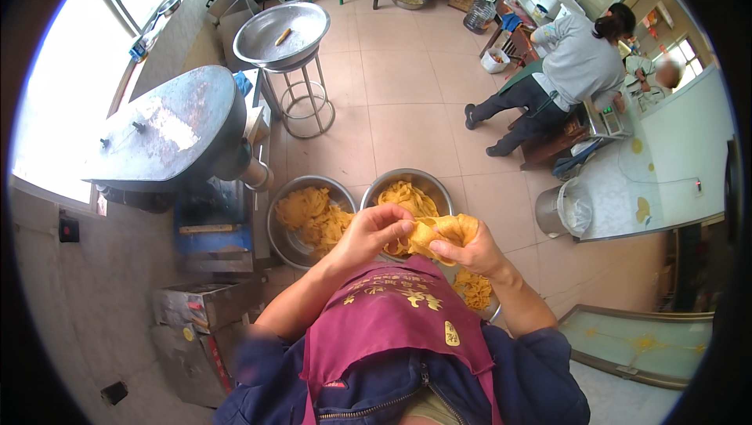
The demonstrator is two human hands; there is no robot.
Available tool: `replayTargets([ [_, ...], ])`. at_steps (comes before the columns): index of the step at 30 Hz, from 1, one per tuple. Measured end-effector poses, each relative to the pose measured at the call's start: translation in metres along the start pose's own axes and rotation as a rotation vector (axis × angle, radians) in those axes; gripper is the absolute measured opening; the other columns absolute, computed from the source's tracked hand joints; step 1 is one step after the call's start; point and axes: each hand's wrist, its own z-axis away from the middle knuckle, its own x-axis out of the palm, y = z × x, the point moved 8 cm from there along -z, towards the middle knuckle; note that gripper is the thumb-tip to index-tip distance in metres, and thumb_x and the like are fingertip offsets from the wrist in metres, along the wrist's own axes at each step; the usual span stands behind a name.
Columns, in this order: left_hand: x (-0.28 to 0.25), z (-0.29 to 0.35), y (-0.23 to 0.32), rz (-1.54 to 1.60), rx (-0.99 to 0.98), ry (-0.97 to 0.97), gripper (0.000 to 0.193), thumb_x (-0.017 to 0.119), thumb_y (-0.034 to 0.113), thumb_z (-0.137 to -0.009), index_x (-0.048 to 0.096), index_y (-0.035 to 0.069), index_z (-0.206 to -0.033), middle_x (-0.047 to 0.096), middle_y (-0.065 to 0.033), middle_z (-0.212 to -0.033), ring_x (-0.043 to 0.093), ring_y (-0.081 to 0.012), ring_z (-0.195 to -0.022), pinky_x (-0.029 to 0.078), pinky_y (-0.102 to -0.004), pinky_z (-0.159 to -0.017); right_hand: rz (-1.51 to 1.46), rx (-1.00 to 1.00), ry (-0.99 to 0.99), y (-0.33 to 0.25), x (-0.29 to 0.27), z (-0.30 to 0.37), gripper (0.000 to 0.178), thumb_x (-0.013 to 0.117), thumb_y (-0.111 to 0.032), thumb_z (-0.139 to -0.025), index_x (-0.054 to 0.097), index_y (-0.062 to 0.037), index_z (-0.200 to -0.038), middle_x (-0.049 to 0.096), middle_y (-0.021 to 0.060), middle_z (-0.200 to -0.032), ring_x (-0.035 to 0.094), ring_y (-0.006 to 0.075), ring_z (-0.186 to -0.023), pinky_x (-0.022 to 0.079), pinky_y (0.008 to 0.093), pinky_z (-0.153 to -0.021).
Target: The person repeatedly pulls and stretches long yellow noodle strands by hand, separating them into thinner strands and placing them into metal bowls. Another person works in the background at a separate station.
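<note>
In front of my apron, both hands hold a soft, crumpled yellow sheet (435,229), possibly dough or bean curd skin; its exact kind is unclear. My left hand (374,235) pinches one edge between thumb and fingers. Wrapped round the other end is my right hand (473,251), thumb on top. Below them stands a metal basin (450,195) holding folded yellow sheets (406,198). To its left a second metal basin (274,235) carries more yellow pieces (313,217). Partly hidden under my right forearm, a third container holds yellow strips (472,289).
A machine with a broad metal top (176,123) stands at left. Beyond it, a wide metal bowl (309,25) rests on a round stand (307,104). At right, a person (576,57) bends over a bench near a scale (611,118) and a lined bin (552,209).
</note>
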Motion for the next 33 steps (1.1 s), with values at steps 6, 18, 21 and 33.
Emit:
replayTargets([
  [6, -0.01, -0.007, -0.003, 0.335, 0.044, 0.05, 0.014, 0.062, 0.019, -0.105, 0.062, 0.005, -0.109, 0.066, -0.0019, -0.087, 0.067, -0.0125, -0.076, 0.053, -0.0255, -0.064, 0.171, -0.175, 0.111, -0.011, -0.015, -0.002, 0.033, 0.07, -0.002, -0.095, 0.064, 0.0015, -0.127, 0.07, 0.0029, -0.103, 0.062, 0.0065, -0.083, 0.048, 0.0207, -0.065],
  [18, -0.156, -0.017, -0.042, 0.386, 0.192, 0.478, 0.028, 0.062, 0.012, -0.103, 0.055, 0.001, -0.128, 0.068, -0.0134, -0.111, 0.069, -0.0183, -0.088, 0.056, -0.0275, -0.074, 0.095, -0.256, 0.306, -0.037, -0.098, 0.013, 0.048, 0.06, -0.001, -0.094, 0.055, 0.0011, -0.141, 0.07, 0.013, -0.126, 0.066, 0.0131, -0.106, 0.05, 0.0255, -0.084],
  [21, -0.181, -0.012, -0.065, 0.031, 0.212, 0.677, 0.04, 0.06, 0.012, -0.102, 0.049, -0.001, -0.138, 0.062, -0.0193, -0.126, 0.07, -0.0225, -0.1, 0.058, -0.0321, -0.083, -0.017, -0.244, 0.234, -0.029, -0.107, 0.002, 0.055, 0.058, 0.001, -0.093, 0.049, 0.002, -0.147, 0.067, 0.0162, -0.132, 0.068, 0.0176, -0.111, 0.054, 0.0251, -0.078],
  [33, -0.106, -0.018, -0.119, -0.409, 0.065, 0.175, 0.036, 0.066, 0.004, -0.098, 0.058, 0.0, -0.132, 0.07, -0.0105, -0.116, 0.069, -0.0199, -0.103, 0.058, -0.0335, -0.092, 0.062, -0.054, 0.067, -0.036, -0.086, -0.019, 0.07, 0.051, 0.008, -0.086, 0.038, -0.0014, -0.155, 0.058, 0.0181, -0.142, 0.066, 0.0232, -0.12, 0.06, 0.0246, -0.061],
])
